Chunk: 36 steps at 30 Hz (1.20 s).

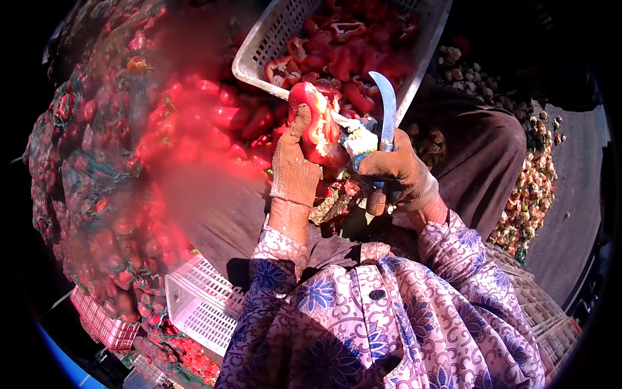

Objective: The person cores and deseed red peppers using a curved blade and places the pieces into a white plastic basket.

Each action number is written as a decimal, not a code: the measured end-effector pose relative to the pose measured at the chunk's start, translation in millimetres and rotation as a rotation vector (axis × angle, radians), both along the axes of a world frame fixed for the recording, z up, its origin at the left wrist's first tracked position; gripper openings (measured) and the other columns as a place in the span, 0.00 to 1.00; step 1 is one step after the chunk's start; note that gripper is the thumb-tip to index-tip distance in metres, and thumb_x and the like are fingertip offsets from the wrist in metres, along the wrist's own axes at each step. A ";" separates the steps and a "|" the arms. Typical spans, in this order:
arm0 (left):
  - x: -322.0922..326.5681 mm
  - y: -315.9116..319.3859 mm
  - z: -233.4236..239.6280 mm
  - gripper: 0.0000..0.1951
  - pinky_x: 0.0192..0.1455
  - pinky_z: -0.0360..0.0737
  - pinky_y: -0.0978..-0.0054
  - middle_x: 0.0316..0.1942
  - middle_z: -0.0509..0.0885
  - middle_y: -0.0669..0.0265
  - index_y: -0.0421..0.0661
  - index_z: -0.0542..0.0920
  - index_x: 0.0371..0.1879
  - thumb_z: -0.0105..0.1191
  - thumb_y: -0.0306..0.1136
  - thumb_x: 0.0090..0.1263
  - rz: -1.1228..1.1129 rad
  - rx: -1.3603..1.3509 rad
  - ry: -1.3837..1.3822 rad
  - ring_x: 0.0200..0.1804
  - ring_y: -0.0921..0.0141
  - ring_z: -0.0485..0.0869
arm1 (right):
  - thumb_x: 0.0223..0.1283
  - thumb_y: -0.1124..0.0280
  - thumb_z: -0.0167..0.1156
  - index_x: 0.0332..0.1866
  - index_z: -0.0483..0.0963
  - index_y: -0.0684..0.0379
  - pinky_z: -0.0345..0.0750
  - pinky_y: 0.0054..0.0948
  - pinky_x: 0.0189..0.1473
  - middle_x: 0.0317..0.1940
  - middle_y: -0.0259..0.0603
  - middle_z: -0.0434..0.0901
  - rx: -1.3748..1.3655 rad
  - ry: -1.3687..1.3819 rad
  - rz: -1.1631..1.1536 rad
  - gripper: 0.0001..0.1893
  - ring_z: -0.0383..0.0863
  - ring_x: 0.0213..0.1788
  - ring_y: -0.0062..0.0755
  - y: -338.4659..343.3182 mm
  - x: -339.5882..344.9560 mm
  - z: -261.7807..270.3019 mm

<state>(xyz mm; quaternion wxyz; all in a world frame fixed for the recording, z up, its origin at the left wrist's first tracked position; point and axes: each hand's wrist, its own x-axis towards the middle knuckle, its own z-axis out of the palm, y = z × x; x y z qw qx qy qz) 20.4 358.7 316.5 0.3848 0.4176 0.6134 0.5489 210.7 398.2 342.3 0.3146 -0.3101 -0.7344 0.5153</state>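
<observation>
My left hand [295,163], in a soiled knit work glove, holds a red bell pepper [317,127] that is cut open, with pale ribs and seeds showing. My right hand [396,167], gloved too, grips a knife with a curved blade [387,104] pointing up and a wooden handle end [376,202] below the fist. A whitish pepper core [360,140] sits against the right thumb, beside the opened pepper. Just beyond both hands is a white perforated plastic crate [260,80] holding many cut red pepper pieces [340,58].
Whole red peppers [228,116] are heaped at the left, by mesh sacks of peppers [97,165]. An empty-looking white crate [204,301] and a red crate [104,318] stand lower left. Discarded cores [532,194] lie on the ground at right. My bent knee [491,141] is beside the crate.
</observation>
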 end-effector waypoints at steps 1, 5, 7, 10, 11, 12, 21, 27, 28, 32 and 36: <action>-5.2 14.5 8.6 0.18 0.55 0.81 0.71 0.48 0.84 0.60 0.36 0.77 0.56 0.53 0.37 0.76 -0.001 -0.021 -0.199 0.49 0.71 0.83 | 0.49 0.72 0.68 0.54 0.75 0.59 0.76 0.28 0.51 0.48 0.40 0.77 -0.032 -0.015 -0.067 0.23 0.79 0.45 0.31 -2.3 9.4 -1.2; -12.9 77.2 35.7 0.13 0.36 0.85 0.71 0.35 0.84 0.61 0.38 0.80 0.48 0.60 0.33 0.71 0.095 -0.113 -0.618 0.32 0.69 0.86 | 0.53 0.62 0.63 0.62 0.70 0.61 0.79 0.26 0.44 0.43 0.36 0.79 -0.616 0.228 -0.488 0.29 0.80 0.39 0.28 13.5 41.3 22.1; -13.1 109.0 29.5 0.20 0.41 0.81 0.77 0.36 0.86 0.63 0.37 0.80 0.49 0.67 0.36 0.62 -0.048 -0.252 -0.097 0.37 0.73 0.85 | 0.56 0.60 0.62 0.59 0.72 0.60 0.79 0.25 0.39 0.40 0.34 0.79 -0.717 0.384 -0.641 0.26 0.80 0.36 0.27 20.7 60.5 33.4; 9.9 150.8 -11.7 0.32 0.44 0.82 0.63 0.35 0.86 0.52 0.35 0.79 0.47 0.69 0.50 0.52 -0.247 -0.365 0.607 0.39 0.60 0.87 | 0.61 0.61 0.60 0.58 0.72 0.60 0.79 0.24 0.38 0.40 0.35 0.79 -0.696 0.484 -0.736 0.22 0.80 0.35 0.27 17.8 79.4 30.2; 21.0 162.1 -24.8 0.33 0.49 0.81 0.57 0.37 0.86 0.49 0.36 0.78 0.50 0.66 0.53 0.53 -0.376 -0.482 0.878 0.44 0.54 0.86 | 0.62 0.61 0.60 0.57 0.72 0.60 0.79 0.25 0.39 0.40 0.35 0.79 -0.719 0.488 -0.761 0.21 0.80 0.35 0.28 17.5 78.1 31.0; 33.0 171.0 -34.1 0.32 0.52 0.81 0.58 0.43 0.85 0.45 0.37 0.78 0.53 0.64 0.49 0.53 -0.570 -0.681 0.994 0.49 0.52 0.85 | 0.63 0.61 0.59 0.57 0.72 0.60 0.80 0.25 0.39 0.40 0.35 0.79 -0.740 0.485 -0.794 0.21 0.80 0.36 0.28 18.2 77.6 33.4; 76.7 189.2 -100.1 0.20 0.53 0.83 0.60 0.50 0.85 0.49 0.44 0.83 0.50 0.62 0.37 0.58 -0.684 -0.926 1.095 0.53 0.54 0.85 | 0.65 0.69 0.57 0.62 0.68 0.63 0.82 0.26 0.44 0.48 0.38 0.79 -0.667 0.290 -0.793 0.21 0.81 0.43 0.26 34.7 74.6 29.3; 74.1 194.5 -149.7 0.17 0.47 0.84 0.60 0.42 0.88 0.53 0.49 0.88 0.41 0.56 0.47 0.63 -0.759 -0.870 1.189 0.48 0.56 0.87 | 0.57 0.77 0.61 0.62 0.68 0.66 0.81 0.25 0.44 0.48 0.40 0.80 -0.799 0.405 -0.898 0.26 0.81 0.43 0.26 51.8 77.1 44.2; 68.4 191.6 -155.4 0.17 0.47 0.84 0.61 0.42 0.88 0.54 0.49 0.88 0.40 0.57 0.48 0.63 -0.768 -0.855 1.199 0.47 0.57 0.87 | 0.49 0.80 0.66 0.61 0.70 0.67 0.80 0.24 0.44 0.46 0.40 0.82 -0.877 0.419 -0.907 0.30 0.81 0.42 0.24 60.5 76.4 51.8; 56.9 208.2 -150.4 0.21 0.46 0.83 0.63 0.36 0.89 0.58 0.50 0.89 0.36 0.61 0.55 0.55 -0.782 -0.962 1.105 0.42 0.59 0.89 | 0.41 0.80 0.76 0.59 0.72 0.69 0.79 0.22 0.41 0.44 0.40 0.83 -0.876 0.114 -0.737 0.34 0.82 0.41 0.22 75.0 80.8 60.8; 45.7 219.7 -118.8 0.19 0.48 0.84 0.61 0.41 0.88 0.53 0.45 0.89 0.33 0.70 0.48 0.49 -0.969 -0.906 0.990 0.47 0.58 0.87 | 0.51 0.75 0.72 0.56 0.74 0.69 0.77 0.19 0.39 0.36 0.35 0.83 -0.585 -0.042 -0.568 0.25 0.78 0.34 0.17 61.4 81.6 33.3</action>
